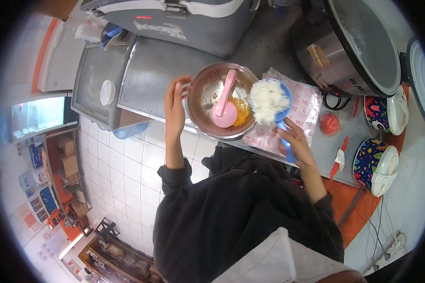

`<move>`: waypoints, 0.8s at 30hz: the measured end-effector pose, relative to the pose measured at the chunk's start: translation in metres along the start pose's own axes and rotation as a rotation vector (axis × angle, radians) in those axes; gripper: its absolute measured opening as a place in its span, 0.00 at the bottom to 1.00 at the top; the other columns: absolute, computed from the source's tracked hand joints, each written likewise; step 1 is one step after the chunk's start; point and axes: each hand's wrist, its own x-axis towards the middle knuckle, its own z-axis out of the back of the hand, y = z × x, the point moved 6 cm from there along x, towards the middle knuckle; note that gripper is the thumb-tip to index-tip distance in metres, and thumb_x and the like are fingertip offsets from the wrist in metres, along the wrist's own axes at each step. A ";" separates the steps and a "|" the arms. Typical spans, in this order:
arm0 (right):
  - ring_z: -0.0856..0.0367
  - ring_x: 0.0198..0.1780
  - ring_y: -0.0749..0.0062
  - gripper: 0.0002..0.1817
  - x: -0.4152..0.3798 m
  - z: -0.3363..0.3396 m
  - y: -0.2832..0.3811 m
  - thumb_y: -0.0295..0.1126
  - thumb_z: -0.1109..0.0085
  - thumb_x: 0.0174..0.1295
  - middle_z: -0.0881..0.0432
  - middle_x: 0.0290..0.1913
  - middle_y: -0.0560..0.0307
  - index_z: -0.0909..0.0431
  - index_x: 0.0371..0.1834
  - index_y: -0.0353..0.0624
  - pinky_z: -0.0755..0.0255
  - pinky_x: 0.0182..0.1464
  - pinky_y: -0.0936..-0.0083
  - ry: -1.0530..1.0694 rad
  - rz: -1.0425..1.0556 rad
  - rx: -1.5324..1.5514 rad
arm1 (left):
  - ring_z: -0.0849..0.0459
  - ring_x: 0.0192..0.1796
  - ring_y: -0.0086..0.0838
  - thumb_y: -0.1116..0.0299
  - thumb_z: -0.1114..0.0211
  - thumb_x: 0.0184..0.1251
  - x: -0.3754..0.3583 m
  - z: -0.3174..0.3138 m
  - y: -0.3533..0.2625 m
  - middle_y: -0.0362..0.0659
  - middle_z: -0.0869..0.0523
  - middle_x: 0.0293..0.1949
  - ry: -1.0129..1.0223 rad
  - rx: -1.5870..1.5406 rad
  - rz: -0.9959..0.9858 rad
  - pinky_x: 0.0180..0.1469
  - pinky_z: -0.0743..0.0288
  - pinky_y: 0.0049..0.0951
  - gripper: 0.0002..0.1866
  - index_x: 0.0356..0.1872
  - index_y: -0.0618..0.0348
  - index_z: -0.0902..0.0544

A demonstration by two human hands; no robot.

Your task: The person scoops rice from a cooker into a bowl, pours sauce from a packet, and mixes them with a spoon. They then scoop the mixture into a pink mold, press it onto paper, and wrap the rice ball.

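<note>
My right hand [297, 141] is closed round the handle of a blue rice scoop [286, 123], heaped with white cooked rice [269, 100]. The scoop overlaps the right rim of a steel mixing bowl [204, 123]. Inside the bowl lies a pink spoon [225, 106] with a wide round head, beside some orange-yellow food [242, 113]. My left hand [176, 101] is at the bowl's left side, fingers extended and slightly apart, tips right at the rim. Printed wrapping paper [303, 101] lies under and to the right of the scoop.
A large rice cooker [335, 56] with its lid raised stands at the back right. Nearby are a small red bundle [329, 123], a red-handled utensil [340, 158] and two patterned containers [370, 160]. A grey cooler box [193, 28] sits behind the bowl on the metal counter [151, 70].
</note>
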 end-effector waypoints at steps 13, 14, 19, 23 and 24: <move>0.23 0.42 0.56 0.32 0.084 -0.119 -0.019 0.22 0.53 0.60 0.25 0.45 0.45 0.46 0.70 0.47 0.29 0.45 0.69 -0.363 0.688 -1.492 | 0.20 0.44 0.30 0.58 0.60 0.74 -0.041 0.052 0.031 0.47 0.20 0.44 -0.117 -0.071 0.091 0.47 0.29 0.26 0.20 0.50 0.61 0.26; 0.23 0.45 0.52 0.32 0.081 -0.113 -0.013 0.23 0.53 0.61 0.26 0.48 0.44 0.47 0.70 0.47 0.30 0.50 0.67 -0.397 0.649 -1.322 | 0.20 0.44 0.30 0.58 0.60 0.74 -0.039 0.055 0.030 0.47 0.20 0.44 -0.116 -0.049 0.067 0.47 0.29 0.26 0.20 0.50 0.61 0.26; 0.23 0.42 0.55 0.32 0.045 -0.024 0.011 0.25 0.52 0.61 0.25 0.48 0.43 0.48 0.70 0.44 0.30 0.47 0.70 -0.600 0.793 -0.824 | 0.19 0.44 0.31 0.58 0.58 0.73 -0.049 0.060 0.043 0.48 0.20 0.45 -0.187 -0.044 0.069 0.46 0.28 0.26 0.20 0.51 0.62 0.27; 0.33 0.60 0.50 0.31 0.026 0.061 -0.002 0.36 0.50 0.63 0.32 0.59 0.38 0.45 0.67 0.37 0.41 0.62 0.63 -0.619 0.574 -1.031 | 0.20 0.44 0.30 0.58 0.57 0.73 -0.061 0.029 0.041 0.47 0.21 0.45 -0.142 0.000 0.044 0.46 0.28 0.26 0.19 0.51 0.62 0.27; 0.36 0.63 0.50 0.30 0.025 0.074 -0.006 0.38 0.50 0.63 0.33 0.60 0.38 0.43 0.67 0.38 0.44 0.64 0.62 -0.564 0.448 -1.310 | 0.20 0.44 0.30 0.58 0.57 0.73 -0.063 0.019 0.038 0.47 0.21 0.45 -0.129 0.031 0.044 0.46 0.28 0.26 0.19 0.51 0.63 0.27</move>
